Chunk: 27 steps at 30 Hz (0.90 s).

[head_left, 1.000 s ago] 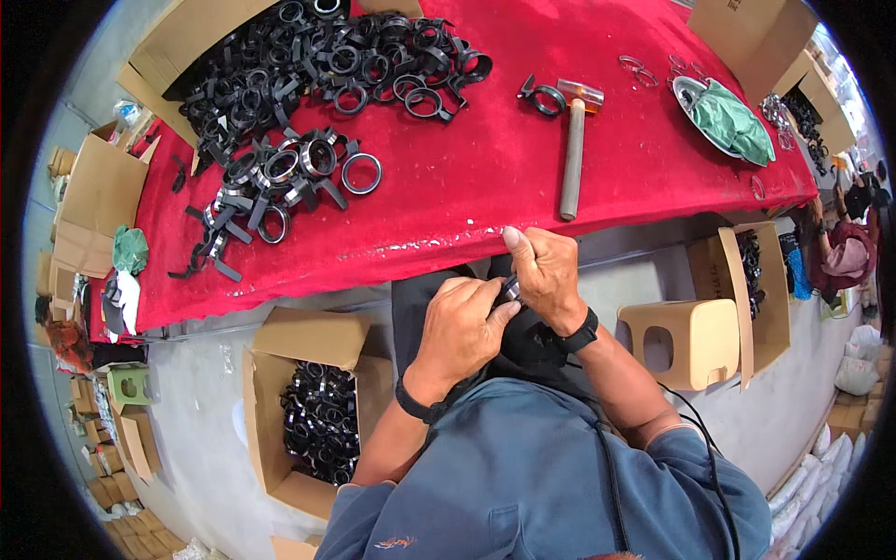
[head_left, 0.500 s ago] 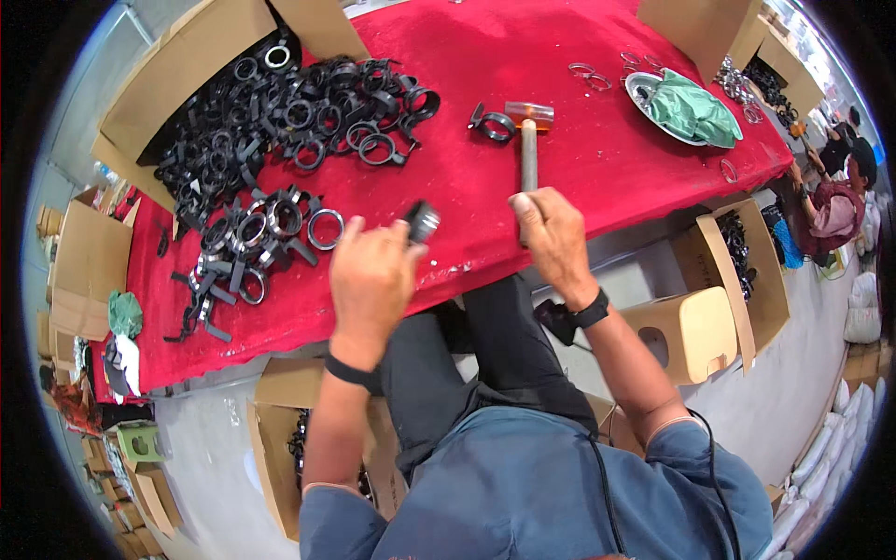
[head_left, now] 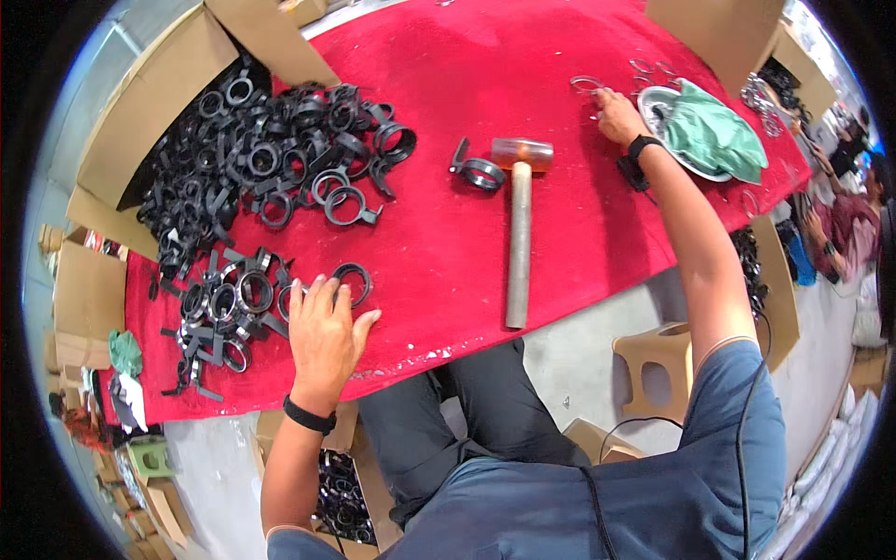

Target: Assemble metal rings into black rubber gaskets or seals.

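Observation:
My left hand is open, fingers spread, at the right edge of a small pile of black ring clamps with silvery rims. One black ring clamp lies right beside its fingertips. At the far right, my right hand has its fingers bent down and closed at the thin metal rings; the fingertips are partly hidden. A mallet with a clear orange head and grey handle lies mid-table, held by neither hand. Touching its head on the left is another black ring clamp with a tab.
A large heap of black ring clamps spills from a cardboard box at the back left. A metal bowl under green cloth stands near my right hand. Below the red table's edge are a beige stool and open boxes.
My right hand has let go of the mallet and moved to the far-right thin rings. My left hand has set its black ring clamp down by the small pile and opened.

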Motion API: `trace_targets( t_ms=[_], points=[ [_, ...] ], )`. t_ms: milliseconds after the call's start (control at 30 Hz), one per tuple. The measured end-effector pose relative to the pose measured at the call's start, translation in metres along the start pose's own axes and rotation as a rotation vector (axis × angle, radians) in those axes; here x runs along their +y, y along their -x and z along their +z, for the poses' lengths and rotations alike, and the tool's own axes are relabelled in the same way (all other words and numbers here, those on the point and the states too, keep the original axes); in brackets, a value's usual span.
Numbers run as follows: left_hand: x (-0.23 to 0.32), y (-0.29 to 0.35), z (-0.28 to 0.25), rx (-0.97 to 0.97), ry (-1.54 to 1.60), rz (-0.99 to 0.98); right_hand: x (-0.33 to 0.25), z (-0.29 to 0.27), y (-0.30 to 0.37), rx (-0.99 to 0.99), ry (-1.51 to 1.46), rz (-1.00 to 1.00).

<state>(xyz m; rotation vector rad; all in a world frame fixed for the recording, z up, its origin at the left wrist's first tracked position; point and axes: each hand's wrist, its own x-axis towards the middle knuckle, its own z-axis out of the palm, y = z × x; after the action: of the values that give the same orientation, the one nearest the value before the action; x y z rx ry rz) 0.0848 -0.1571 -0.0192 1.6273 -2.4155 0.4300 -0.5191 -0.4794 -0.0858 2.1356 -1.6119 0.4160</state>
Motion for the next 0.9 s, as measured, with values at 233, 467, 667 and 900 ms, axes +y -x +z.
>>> trace_targets(
  t_ms=[233, 467, 667, 900],
  points=[
    [0.022, -0.091, -0.015, 0.085, 0.301, 0.003, -0.057, -0.011, 0.014, 0.078, -0.146, 0.078],
    [0.073, -0.193, 0.056, -0.106, 0.567, -0.051, -0.116, -0.129, 0.068, -0.251, -1.403, 0.766],
    [0.086, -0.207, 0.091, 0.12, 0.542, 0.128, -0.11, -0.132, 0.127, -0.244, -0.55, 0.264],
    [0.079, -0.142, 0.059, -0.053, 0.416, 0.228, -0.144, -0.154, 0.146, -0.313, -0.385, 0.005]
  ],
)
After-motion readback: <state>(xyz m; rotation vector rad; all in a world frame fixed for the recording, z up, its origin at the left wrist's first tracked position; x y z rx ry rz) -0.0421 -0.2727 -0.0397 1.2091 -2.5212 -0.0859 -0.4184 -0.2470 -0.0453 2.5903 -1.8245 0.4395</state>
